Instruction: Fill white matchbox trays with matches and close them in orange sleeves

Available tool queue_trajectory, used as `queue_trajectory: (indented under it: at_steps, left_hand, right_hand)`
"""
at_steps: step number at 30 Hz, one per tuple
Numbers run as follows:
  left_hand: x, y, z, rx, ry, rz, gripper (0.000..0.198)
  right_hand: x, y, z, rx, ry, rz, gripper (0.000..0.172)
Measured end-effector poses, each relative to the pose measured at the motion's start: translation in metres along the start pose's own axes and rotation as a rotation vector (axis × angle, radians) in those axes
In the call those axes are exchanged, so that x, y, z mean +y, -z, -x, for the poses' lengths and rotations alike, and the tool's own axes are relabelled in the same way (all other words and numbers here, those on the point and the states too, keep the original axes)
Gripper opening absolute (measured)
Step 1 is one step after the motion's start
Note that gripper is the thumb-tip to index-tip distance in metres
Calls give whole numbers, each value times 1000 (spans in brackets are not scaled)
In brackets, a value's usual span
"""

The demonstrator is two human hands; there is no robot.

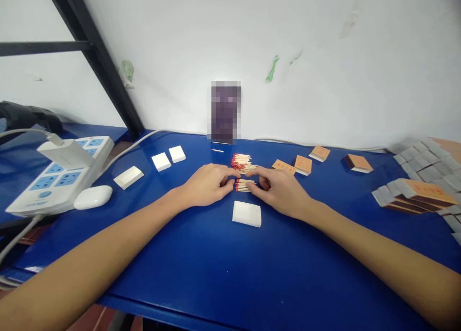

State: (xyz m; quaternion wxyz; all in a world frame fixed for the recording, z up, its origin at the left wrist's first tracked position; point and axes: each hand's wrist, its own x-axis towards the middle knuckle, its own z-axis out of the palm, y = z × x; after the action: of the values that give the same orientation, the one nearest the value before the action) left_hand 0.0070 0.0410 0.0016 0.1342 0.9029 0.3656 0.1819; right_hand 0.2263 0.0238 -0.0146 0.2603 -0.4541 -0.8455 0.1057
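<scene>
A small row of red-headed matches lies on the blue table between my two hands. Just behind it is a larger, looser pile of matches. My left hand rests beside the row's red heads, index finger reaching toward the pile, thumb apart from it. At the bare stick ends, my right hand has its index finger at the pile's edge and its thumb by the row. Neither hand visibly grips a match; contact with the sticks is hard to make out. In front of the hands lies a white matchbox tray.
At left are more white trays, an earbud case and a power strip. Orange matchboxes lie right of the pile, with stacked boxes at far right. A pixelated dark object leans against the wall.
</scene>
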Motion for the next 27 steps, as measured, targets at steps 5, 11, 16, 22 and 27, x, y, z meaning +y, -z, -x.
queue_trajectory:
  at_steps: [5,11,16,22,27]
  left_hand:
    - [0,0,0,-1,7,3,32]
    - [0,0,0,2,2,3,30]
    - [0,0,0,2,-6,-7,29]
    - [0,0,0,-4,2,-13,30]
    - [0,0,0,-5,6,-17,32]
  right_hand:
    - [0,1,0,6,7,-13,20]
    - [0,1,0,4,0,-18,21]
    - [1,0,0,-3,-20,-10,21]
    - [1,0,-1,-3,-1,-17,19]
    - [1,1,-2,-7,-12,-27,21]
